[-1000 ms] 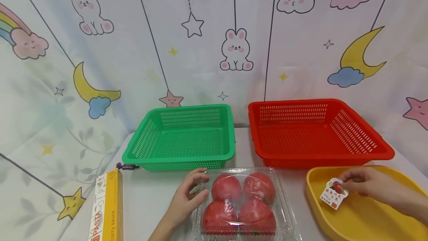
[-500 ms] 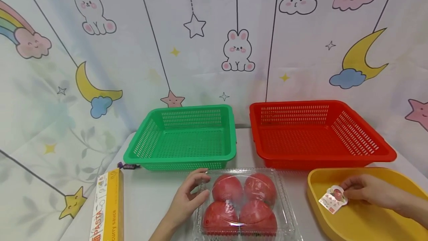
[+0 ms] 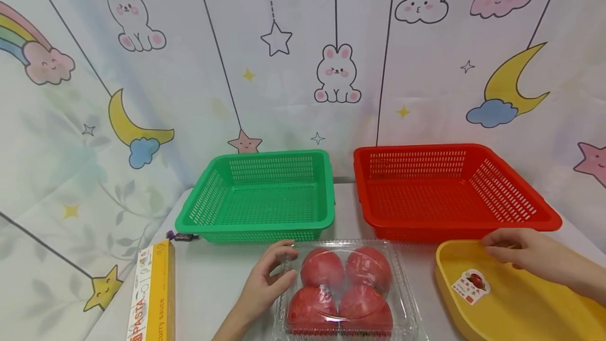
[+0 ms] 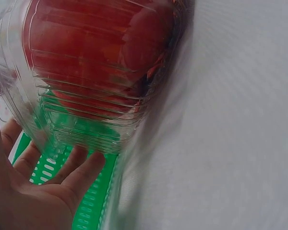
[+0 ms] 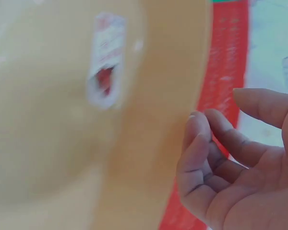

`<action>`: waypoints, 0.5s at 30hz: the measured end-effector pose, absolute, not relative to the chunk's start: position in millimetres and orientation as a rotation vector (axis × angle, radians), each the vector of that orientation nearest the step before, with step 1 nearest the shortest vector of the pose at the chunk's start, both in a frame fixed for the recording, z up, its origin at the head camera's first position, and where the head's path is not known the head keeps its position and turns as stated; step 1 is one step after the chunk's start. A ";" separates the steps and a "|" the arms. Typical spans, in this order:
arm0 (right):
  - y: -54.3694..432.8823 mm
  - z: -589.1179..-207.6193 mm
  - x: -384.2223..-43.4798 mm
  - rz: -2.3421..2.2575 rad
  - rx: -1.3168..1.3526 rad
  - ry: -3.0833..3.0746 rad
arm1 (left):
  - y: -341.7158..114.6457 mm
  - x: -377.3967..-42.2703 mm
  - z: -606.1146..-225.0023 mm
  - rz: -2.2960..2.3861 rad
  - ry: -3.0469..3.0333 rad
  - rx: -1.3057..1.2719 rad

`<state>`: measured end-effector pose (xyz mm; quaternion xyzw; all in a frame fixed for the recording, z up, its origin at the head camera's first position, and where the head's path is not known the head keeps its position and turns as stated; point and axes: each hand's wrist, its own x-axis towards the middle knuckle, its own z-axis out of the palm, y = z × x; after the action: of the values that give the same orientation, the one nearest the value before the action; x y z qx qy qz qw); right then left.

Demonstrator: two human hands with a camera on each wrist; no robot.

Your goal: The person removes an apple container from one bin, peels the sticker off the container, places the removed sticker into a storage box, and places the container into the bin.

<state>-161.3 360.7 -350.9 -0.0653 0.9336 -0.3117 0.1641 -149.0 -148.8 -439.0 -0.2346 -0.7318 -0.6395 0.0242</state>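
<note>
A clear plastic clamshell box (image 3: 406,299) with several round red fruits (image 3: 312,304) inside stands at the front middle of the table. My left hand (image 3: 265,280) is at its left side, fingertips right at the wall, thumb apart from the fingers; the left wrist view shows the fingers (image 4: 81,172) just under the box's edge. A small white card (image 3: 472,286) printed with a red fruit lies in the yellow tray (image 3: 530,312). Behind it, my right hand (image 3: 525,251) hovers over the tray's far rim, fingers loosely bent, holding nothing.
Behind the box sits a green basket (image 3: 270,233), with a red basket (image 3: 454,228) to its right. A yellow and white pasta box (image 3: 153,293) lies at the left, near a small dark wrapped sweet (image 3: 183,237). A patterned curtain (image 3: 293,83) hangs behind.
My right hand has let go of the card, which now lies in the yellow tray, and has moved up and away toward the far rim. My left hand has stayed at the box.
</note>
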 end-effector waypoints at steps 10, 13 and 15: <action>295.7 -336.4 -147.0 -1.248 -0.311 2.653 | -150.6 -147.8 -436.7 -1.964 -2.282 -0.716; 273.8 -335.4 -143.6 -1.362 -0.333 2.622 | -149.5 -147.7 -437.1 -1.966 -2.281 -0.714; 260.8 -336.9 -140.7 -1.426 -0.332 2.597 | -148.8 -147.5 -437.6 -1.969 -2.276 -0.717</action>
<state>-140.7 260.8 -336.9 -0.1110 0.8683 -0.4767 0.0800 -147.5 -148.8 -437.6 -0.2318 -0.7355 -0.6362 0.0237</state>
